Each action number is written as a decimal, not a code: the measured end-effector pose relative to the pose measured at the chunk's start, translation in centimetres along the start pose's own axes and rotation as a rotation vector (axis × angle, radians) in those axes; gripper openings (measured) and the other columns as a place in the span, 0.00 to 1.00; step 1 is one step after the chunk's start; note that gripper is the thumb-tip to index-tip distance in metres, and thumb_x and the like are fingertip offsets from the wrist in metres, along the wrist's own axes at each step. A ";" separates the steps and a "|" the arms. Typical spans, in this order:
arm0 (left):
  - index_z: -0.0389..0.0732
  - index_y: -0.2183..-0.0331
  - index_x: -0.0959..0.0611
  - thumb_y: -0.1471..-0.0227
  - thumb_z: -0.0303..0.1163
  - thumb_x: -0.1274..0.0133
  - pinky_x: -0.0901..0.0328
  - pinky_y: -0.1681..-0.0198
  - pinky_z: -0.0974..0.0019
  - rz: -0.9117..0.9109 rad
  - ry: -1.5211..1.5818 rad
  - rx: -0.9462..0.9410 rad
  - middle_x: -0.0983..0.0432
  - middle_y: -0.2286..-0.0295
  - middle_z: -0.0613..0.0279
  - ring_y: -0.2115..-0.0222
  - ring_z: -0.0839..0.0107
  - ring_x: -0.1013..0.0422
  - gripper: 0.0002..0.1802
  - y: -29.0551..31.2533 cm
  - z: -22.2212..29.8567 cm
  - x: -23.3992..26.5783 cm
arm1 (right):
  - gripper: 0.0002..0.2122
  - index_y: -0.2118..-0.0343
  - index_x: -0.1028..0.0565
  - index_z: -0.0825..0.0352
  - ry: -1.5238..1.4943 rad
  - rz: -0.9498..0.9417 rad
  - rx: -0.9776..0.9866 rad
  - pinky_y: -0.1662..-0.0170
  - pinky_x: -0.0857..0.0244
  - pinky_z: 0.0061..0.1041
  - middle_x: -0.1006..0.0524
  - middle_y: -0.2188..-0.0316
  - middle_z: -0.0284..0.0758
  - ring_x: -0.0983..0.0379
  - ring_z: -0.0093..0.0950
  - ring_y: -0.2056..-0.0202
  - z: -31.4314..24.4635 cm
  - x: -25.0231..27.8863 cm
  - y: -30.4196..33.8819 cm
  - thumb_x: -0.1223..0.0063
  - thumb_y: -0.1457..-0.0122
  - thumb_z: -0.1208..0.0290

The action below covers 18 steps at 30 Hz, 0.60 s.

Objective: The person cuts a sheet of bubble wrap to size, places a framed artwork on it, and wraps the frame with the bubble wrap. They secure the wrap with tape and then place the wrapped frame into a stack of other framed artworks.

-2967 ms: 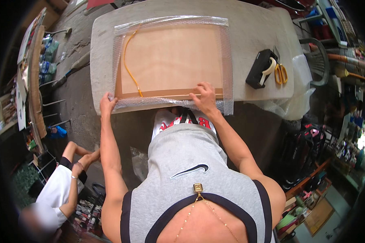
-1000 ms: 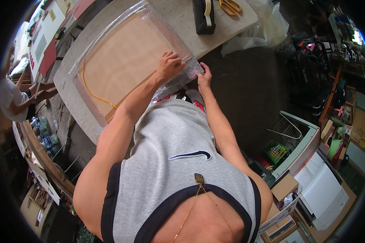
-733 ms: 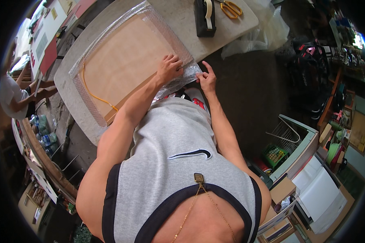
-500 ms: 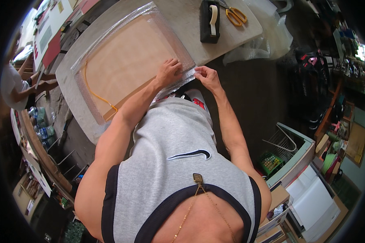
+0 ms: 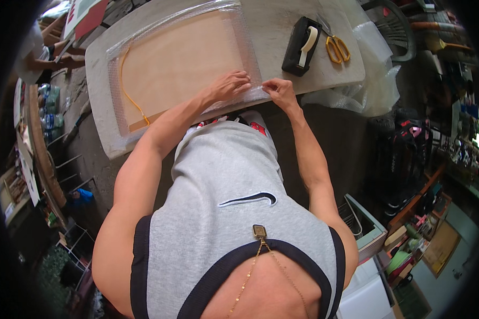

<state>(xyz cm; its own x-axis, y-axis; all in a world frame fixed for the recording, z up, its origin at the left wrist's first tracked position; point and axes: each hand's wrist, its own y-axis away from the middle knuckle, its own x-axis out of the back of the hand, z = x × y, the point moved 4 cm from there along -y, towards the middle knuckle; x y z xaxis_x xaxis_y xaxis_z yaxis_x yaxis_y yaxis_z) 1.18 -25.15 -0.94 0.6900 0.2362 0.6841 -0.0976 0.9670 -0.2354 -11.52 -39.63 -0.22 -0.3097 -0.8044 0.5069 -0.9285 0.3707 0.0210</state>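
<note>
On the table (image 5: 271,26), bubble wrap (image 5: 243,45) is bordering a tan panel (image 5: 178,56), a yellow cord (image 5: 122,80) curving along its left side. The left hand (image 5: 230,86) is resting palm-down, fingers bent, near the panel's right corner; I cannot tell whether it is gripping. Just beside, the right hand (image 5: 282,93) is angling inward, fingertips pinching the wrap's near corner. Farther right, a black dispenser (image 5: 295,48) is holding a tape roll (image 5: 307,44) beside scissors (image 5: 335,49).
</note>
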 end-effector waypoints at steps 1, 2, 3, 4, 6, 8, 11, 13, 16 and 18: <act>0.40 0.71 0.21 0.48 0.37 0.50 0.38 0.53 0.58 0.016 0.003 0.090 0.26 0.67 0.53 0.59 0.58 0.32 0.10 -0.3 -0.1 -0.2 | 0.06 0.71 0.20 0.67 -0.021 -0.011 -0.030 0.72 0.34 0.21 0.21 0.77 0.37 0.26 0.21 0.76 0.5 -0.1 -0.5 0.40 0.54 0.76; 0.40 0.73 0.21 0.47 0.39 0.52 0.38 0.55 0.59 0.047 0.011 0.152 0.25 0.70 0.54 0.60 0.59 0.31 0.13 -0.6 -0.1 -0.2 | 0.06 0.71 0.20 0.67 -0.052 -0.013 -0.038 0.72 0.33 0.21 0.20 0.77 0.37 0.26 0.21 0.76 1.0 -0.1 -1.0 0.40 0.54 0.75; 0.41 0.73 0.21 0.47 0.38 0.51 0.37 0.56 0.59 0.052 -0.004 0.187 0.25 0.69 0.56 0.62 0.59 0.31 0.12 -0.9 0.0 -0.3 | 0.07 0.71 0.20 0.67 -0.074 -0.007 -0.084 0.72 0.33 0.21 0.20 0.77 0.37 0.25 0.20 0.76 1.6 -0.4 -1.4 0.39 0.55 0.75; 0.41 0.73 0.21 0.48 0.37 0.50 0.37 0.57 0.60 0.072 -0.013 0.196 0.25 0.69 0.57 0.63 0.60 0.30 0.10 -1.1 0.1 -0.4 | 0.07 0.71 0.20 0.68 -0.105 0.006 -0.110 0.72 0.33 0.20 0.20 0.77 0.37 0.25 0.20 0.76 2.0 -0.8 -1.8 0.39 0.55 0.75; 0.42 0.73 0.21 0.50 0.37 0.48 0.37 0.58 0.60 0.103 -0.058 0.194 0.25 0.70 0.60 0.65 0.61 0.30 0.09 -1.7 0.3 -0.6 | 0.08 0.71 0.20 0.68 -0.108 0.040 -0.169 0.71 0.32 0.20 0.20 0.78 0.37 0.25 0.19 0.76 2.7 -1.2 -2.2 0.38 0.56 0.74; 0.43 0.73 0.20 0.52 0.37 0.46 0.36 0.60 0.61 0.122 -0.136 0.179 0.25 0.72 0.61 0.67 0.62 0.30 0.09 -2.2 0.3 -0.7 | 0.08 0.71 0.20 0.68 -0.055 0.081 -0.249 0.71 0.31 0.19 0.20 0.78 0.37 0.25 0.19 0.76 3.2 -1.6 -2.2 0.38 0.57 0.74; 0.44 0.74 0.20 0.55 0.37 0.44 0.37 0.61 0.61 0.138 -0.259 0.223 0.26 0.74 0.63 0.69 0.64 0.30 0.08 -2.5 0.2 -1.3 | 0.09 0.71 0.20 0.69 -0.057 0.098 -0.264 0.71 0.31 0.20 0.20 0.79 0.36 0.24 0.20 0.77 3.4 -1.7 -2.4 0.37 0.57 0.73; 0.45 0.76 0.20 0.59 0.36 0.44 0.39 0.61 0.62 0.173 -0.302 0.226 0.26 0.75 0.65 0.69 0.66 0.31 0.06 -2.5 0.3 -1.5 | 0.09 0.72 0.20 0.69 -0.084 0.072 -0.317 0.71 0.31 0.21 0.20 0.78 0.38 0.24 0.22 0.76 3.9 -1.7 -2.5 0.38 0.58 0.72; 0.47 0.78 0.19 0.62 0.36 0.43 0.41 0.60 0.62 0.182 -0.343 0.273 0.25 0.75 0.68 0.68 0.68 0.31 0.05 -2.6 0.3 -1.7 | 0.09 0.72 0.20 0.69 -0.133 0.048 -0.344 0.70 0.31 0.22 0.20 0.78 0.39 0.23 0.23 0.76 4.2 -1.7 -2.8 0.38 0.58 0.71; 0.48 0.79 0.19 0.63 0.37 0.42 0.42 0.60 0.61 0.198 -0.362 0.304 0.25 0.75 0.69 0.69 0.69 0.31 0.05 -2.6 0.4 -1.8 | 0.09 0.72 0.20 0.69 -0.153 0.055 -0.338 0.71 0.31 0.22 0.20 0.78 0.39 0.23 0.23 0.76 3.8 -1.6 -2.6 0.38 0.57 0.71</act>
<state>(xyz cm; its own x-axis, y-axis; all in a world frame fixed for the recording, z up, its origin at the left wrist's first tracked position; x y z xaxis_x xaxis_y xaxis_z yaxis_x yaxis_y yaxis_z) -0.10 -28.09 -1.26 0.3500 0.3841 0.8544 -0.4430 0.8715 -0.2103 -9.36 -41.11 -4.39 -0.4077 -0.8299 0.3808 -0.7979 0.5266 0.2934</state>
